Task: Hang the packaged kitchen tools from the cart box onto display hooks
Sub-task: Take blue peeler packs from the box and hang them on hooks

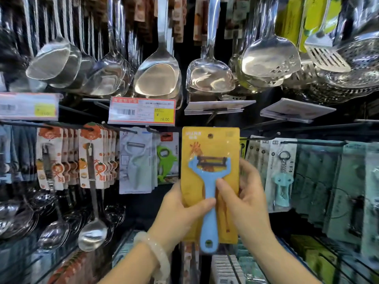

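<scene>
Nearest the camera, at lower centre of the frame, the left hand (184,210) and the right hand (249,198) both grasp one packaged peeler (210,181): a blue Y-shaped peeler on a yellow card, held upright in front of the display. The left thumb lies across the handle while the other left fingers are hidden behind the card; the right fingers (223,189) pinch the card's right edge and front. A pale bracelet (155,255) circles the left wrist. The card's hang hole (210,136) sits near its top edge, just below the row of display hooks (266,138) in the middle band of the frame. Judging from this, the card is being lined up for hanging, and the likely slip is missing the small hole with a hook tip, which would bend or tear the card; the neighbouring packages crowd close, so a sideways nudge could knock them loose. Behind, to the left, hang one white peeler pack (136,160), one green opener pack (167,160) and two stacks of orange-printed packs (94,156). One readable price tag (142,111) sits above them. Farthest, across the top, hang many steel ladles and spatulas (158,74), too overlapped to count.
</scene>
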Demonstrator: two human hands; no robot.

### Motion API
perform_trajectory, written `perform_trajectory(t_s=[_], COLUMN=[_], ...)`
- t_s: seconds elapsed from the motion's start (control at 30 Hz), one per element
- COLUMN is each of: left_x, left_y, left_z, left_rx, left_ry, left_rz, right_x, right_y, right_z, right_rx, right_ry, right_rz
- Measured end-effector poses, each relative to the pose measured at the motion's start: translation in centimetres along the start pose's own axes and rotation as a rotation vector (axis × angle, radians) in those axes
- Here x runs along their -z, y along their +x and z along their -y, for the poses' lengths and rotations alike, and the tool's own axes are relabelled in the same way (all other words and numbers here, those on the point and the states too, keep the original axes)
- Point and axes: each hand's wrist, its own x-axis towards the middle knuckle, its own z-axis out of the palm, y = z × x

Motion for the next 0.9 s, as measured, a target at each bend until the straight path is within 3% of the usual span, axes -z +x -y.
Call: perform_trajectory(t_s=[0.37, 0.6, 0.77, 0.9], left_x=[-0.3, -0.1, 1.3, 2.4], left_y=[1.5, 3.9, 3.7, 2.8], left_z=[-0.8, 0.9, 2.9, 4.3], left_rx=[0.073, 0.197, 0.311, 0.368], left_ry=[0.005, 0.241, 0.274, 0.314], left_rz=[-0.054, -0.168, -0.205, -0.182], right_x=[0.0, -0.9, -0.5, 0.6], right_y=[2.1, 6.5, 11.0, 9.4], right_z=[-1.0, -4.5, -6.9, -8.0], right_rx=[-0.027, -0.053, -0.33, -0.478], right_ry=[0.037, -0.154, -0.46, -0.498], right_rz=[0.052, 0.017, 0.128, 0.154])
